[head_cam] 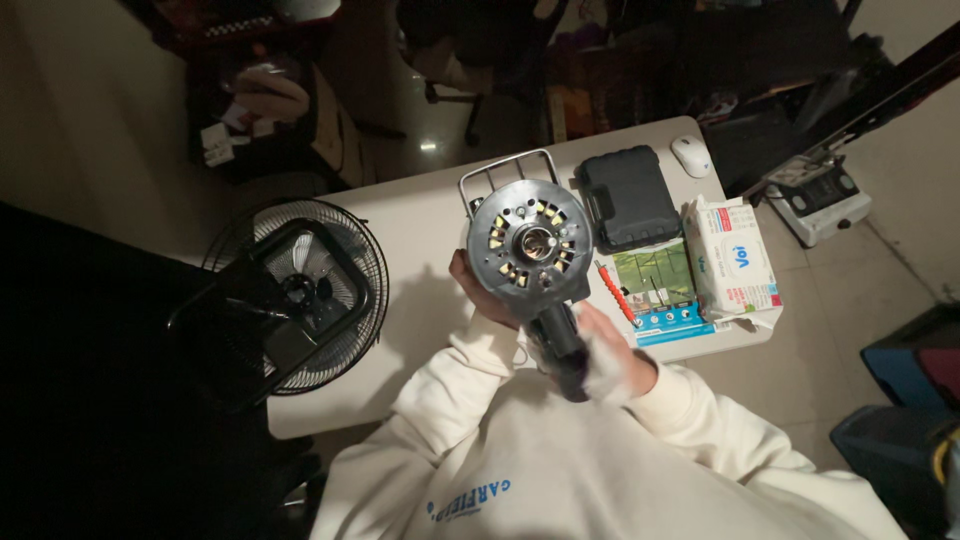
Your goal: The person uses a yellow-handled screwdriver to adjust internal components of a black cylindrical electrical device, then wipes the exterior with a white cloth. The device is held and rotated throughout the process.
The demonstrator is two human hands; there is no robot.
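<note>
I hold a grey round motor unit (530, 245) above the white table (420, 215). Its round face shows a central hub ringed by pale coil pieces. A dark cylindrical neck (560, 345) runs down from it toward me, and a wire handle loop (505, 170) sticks out behind it. My left hand (485, 295) grips the unit's lower left edge from beneath. My right hand (615, 355) wraps the dark neck and holds a white cloth or tissue against it. Both sleeves are cream.
A fan head with a wire guard (295, 290) lies at the table's left end. A black hard case (628, 198), a white mouse (691, 155), a tissue pack (738, 258), a green-blue packet (660, 290) and a red-handled screwdriver (615, 292) sit to the right.
</note>
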